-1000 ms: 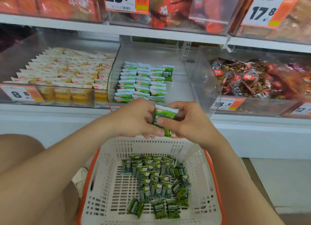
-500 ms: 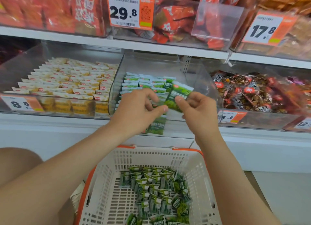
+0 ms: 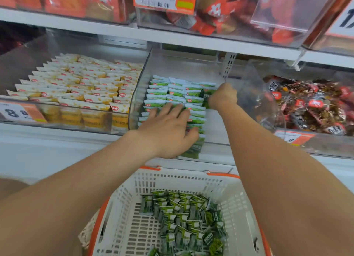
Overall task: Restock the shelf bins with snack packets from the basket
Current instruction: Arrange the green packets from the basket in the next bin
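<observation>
Clear acrylic bin [image 3: 138,95], centre frame: ranked glossy green packets [image 3: 159,92]. Left hand [image 3: 166,129] has fingers splayed flat over the rows, thumb clamping a darker packet [image 3: 193,149]. Right hand [image 3: 223,97], curled, pinches a rear packet [image 3: 206,97]. Perforated white plastic basket [image 3: 145,181], bottom centre, holds loose packets.

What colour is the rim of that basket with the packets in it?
The rim is orange, the basket white; clearest in the head view.
</observation>
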Available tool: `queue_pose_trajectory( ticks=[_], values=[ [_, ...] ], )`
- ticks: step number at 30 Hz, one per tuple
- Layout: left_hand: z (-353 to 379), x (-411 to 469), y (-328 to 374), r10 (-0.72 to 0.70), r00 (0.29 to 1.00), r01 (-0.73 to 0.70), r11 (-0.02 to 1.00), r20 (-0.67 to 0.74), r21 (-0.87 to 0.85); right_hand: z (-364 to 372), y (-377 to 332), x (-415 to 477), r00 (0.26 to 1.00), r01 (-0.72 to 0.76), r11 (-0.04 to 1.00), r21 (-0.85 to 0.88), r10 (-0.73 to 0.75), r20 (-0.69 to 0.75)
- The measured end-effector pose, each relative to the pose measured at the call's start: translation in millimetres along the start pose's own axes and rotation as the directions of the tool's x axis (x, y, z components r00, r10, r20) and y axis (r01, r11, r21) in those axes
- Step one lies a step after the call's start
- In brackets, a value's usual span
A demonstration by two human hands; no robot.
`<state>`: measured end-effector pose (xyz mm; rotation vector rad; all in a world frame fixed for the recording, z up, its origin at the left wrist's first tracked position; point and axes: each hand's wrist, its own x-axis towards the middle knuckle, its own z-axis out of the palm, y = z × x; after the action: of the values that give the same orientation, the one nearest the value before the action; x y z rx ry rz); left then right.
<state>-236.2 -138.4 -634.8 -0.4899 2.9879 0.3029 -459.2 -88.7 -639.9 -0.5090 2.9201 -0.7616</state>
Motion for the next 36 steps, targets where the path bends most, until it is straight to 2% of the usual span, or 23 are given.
queue_pose_trajectory(
  ticks=[5, 8, 13, 16, 19, 22, 23, 24, 26, 28, 30, 32, 33, 36],
  values=[
    [3, 2, -1, 0.001, 1.000, -0.001, 1.000, -0.006, 0.013, 13, -16, 9, 0.995, 0.093, 0.986, -0.135, -0.087, 0.050],
    [4, 1, -1, 0.004, 1.000, -0.004, 1.000, 0.004, 0.007, 14, -10, 12, 0.996, 0.092, 0.978, -0.187, -0.087, 0.036],
    [4, 0, -1, 0.015, 0.999, -0.015, 1.000, -0.035, 0.005, 11, 5, 8, 0.999, 0.036, 0.992, -0.123, -0.036, -0.002],
    [2, -3, 1, 0.012, 0.991, -0.007, 0.999, -0.137, 0.036, 0, 8, -3, 0.996, 0.084, 0.986, -0.143, -0.079, 0.045],
    [0, -11, 8, 0.025, 0.958, 0.002, 0.995, -0.285, 0.095, -19, 9, -35, 0.979, 0.205, 0.973, -0.108, -0.204, 0.019],
    [-2, -31, 28, 0.068, 0.861, -0.065, 0.998, -0.505, 0.023, -33, 16, -95, 0.915, 0.385, 0.916, 0.112, -0.364, -0.171],
    [-3, -40, 36, 0.045, 0.849, -0.071, 0.997, -0.527, -0.029, -37, 20, -120, 0.889, 0.432, 0.883, 0.185, -0.383, -0.250],
    [-1, -49, 42, 0.017, 0.863, -0.063, 0.995, -0.505, -0.074, -40, 25, -144, 0.857, 0.484, 0.844, 0.232, -0.404, -0.320],
    [8, -64, 48, 0.029, 0.931, -0.058, 0.996, -0.364, -0.069, -42, 38, -187, 0.788, 0.583, 0.765, 0.273, -0.449, -0.422],
    [20, -73, 49, 0.086, 0.984, -0.087, 0.996, -0.159, 0.002, -31, 57, -214, 0.716, 0.667, 0.706, 0.237, -0.521, -0.465],
    [31, -79, 48, 0.080, 0.989, -0.089, 0.994, 0.123, 0.068, -13, 78, -229, 0.661, 0.718, 0.683, 0.132, -0.612, -0.434],
    [41, -81, 48, 0.054, 0.923, -0.125, 0.979, 0.380, 0.163, 10, 103, -235, 0.665, 0.727, 0.685, 0.050, -0.684, -0.300],
    [46, -81, 48, 0.054, 0.891, -0.158, 0.967, 0.451, 0.197, 22, 115, -236, 0.688, 0.716, 0.698, 0.019, -0.700, -0.192],
    [60, -76, 47, 0.085, 0.849, -0.245, 0.937, 0.522, 0.247, 56, 148, -232, 0.764, 0.637, 0.767, -0.073, -0.616, 0.191]
  ],
)
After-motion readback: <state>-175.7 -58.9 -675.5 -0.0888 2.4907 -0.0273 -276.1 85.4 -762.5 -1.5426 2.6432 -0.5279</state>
